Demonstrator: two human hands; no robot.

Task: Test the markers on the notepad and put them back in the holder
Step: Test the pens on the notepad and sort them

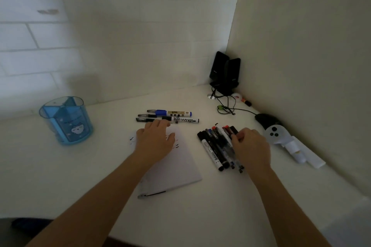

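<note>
The notepad (176, 168) lies open in the middle of the desk (200, 212), its upper part carrying small test ticks. The left hand (154, 142) rests flat on that upper part, fingers (160, 125) spread wide and holding nothing, most likely to pin the page so it stays put under a pen stroke.

Just above the notepad a short row of markers (170, 116) lies side by side, probably set apart as already tried. To the right of the notepad sits an untidy pile of markers (214, 146), black barrels with a few red and blue caps. The right hand (251, 146) hovers on the pile's right side, its fingers curled down onto the far ends; whether they have closed on 1 marker I cannot tell.

The blue holder (66, 120) stands well apart to the left, upright, and looks empty, so the returning step is not yet begun.

In the far right corner stand 2 black speakers (224, 74), with a mouse (267, 119) and a white controller (275, 133) nearer.
</note>
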